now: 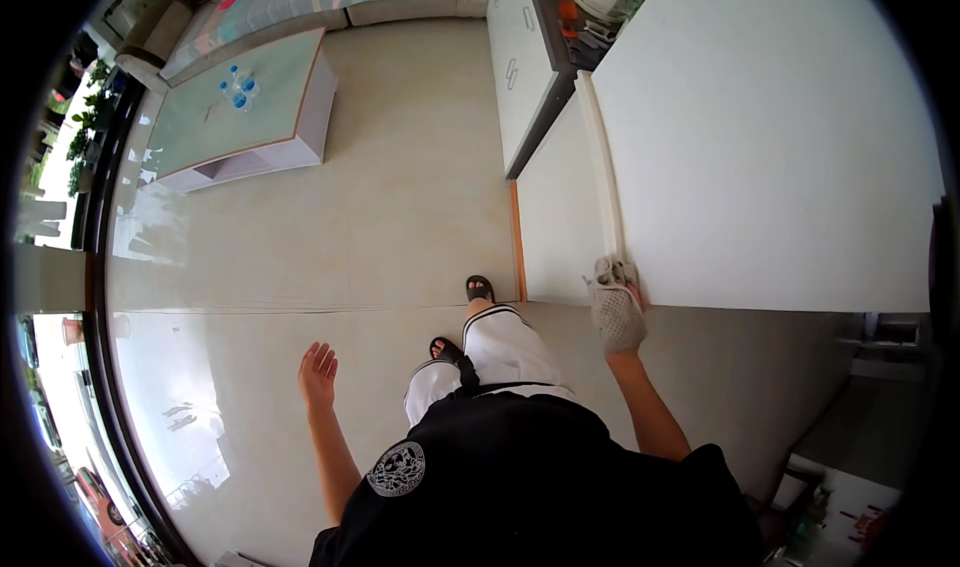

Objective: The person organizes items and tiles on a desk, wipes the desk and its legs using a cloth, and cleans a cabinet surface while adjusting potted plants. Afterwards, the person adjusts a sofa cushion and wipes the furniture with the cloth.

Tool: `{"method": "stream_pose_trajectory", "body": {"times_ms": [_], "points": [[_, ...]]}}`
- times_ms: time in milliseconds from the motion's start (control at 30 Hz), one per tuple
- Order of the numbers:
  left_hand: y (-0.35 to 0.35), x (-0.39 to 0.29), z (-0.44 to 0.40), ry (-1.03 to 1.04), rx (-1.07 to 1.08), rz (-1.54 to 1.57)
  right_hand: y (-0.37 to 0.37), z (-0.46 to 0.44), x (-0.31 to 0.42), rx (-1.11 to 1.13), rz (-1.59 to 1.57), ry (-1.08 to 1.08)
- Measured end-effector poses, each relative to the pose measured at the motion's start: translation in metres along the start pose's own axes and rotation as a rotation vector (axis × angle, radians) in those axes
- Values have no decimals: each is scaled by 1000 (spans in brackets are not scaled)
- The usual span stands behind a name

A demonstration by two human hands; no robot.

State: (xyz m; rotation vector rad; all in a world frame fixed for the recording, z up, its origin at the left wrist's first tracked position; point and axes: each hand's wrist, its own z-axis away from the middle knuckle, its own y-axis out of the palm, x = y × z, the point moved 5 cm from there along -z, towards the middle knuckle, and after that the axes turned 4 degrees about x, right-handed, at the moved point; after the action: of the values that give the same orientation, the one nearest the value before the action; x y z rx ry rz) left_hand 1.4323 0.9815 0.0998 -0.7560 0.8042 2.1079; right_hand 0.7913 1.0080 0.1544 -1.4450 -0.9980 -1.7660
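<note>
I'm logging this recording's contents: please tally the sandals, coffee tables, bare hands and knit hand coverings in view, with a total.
Sandals: 2
Coffee table: 1
Bare left hand: 1
Knit hand covering: 1
Total: 5

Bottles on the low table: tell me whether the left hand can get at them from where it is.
Probably not: the left hand looks empty, but a broad stretch of floor separates it from the bottles, so stepping closer would likely be needed.
</note>
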Motion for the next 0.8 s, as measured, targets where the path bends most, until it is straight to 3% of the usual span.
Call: {"method": "stream_pose_trajectory", "body": {"times_ms": [33,100,367,467,533,633,700,800], "points": [[19,-3,-12,-23,39,-26,3,7,3,-39,654,-182],[56,-4,-32,-63,132,-63,31,20,18,-91,1317,-360],[215,7,-85,-242,349,-208,80,-43,26,-273,1504,-414],[265,-8,-116,-278,372,-304,104,-106,38,-262,1302,-420],[295,-18,-131,-287,392,-377,101,-148,3,-296,1148,-411],[340,-50,-166,-208,401,-407,124,-218,8,-278,651,-223],[363,-70,-186,-152,403,-392,141,-252,15,-273,587,-173],[386,-87,-204,-130,404,-359,164,-294,30,-305,1034,-335]]}}
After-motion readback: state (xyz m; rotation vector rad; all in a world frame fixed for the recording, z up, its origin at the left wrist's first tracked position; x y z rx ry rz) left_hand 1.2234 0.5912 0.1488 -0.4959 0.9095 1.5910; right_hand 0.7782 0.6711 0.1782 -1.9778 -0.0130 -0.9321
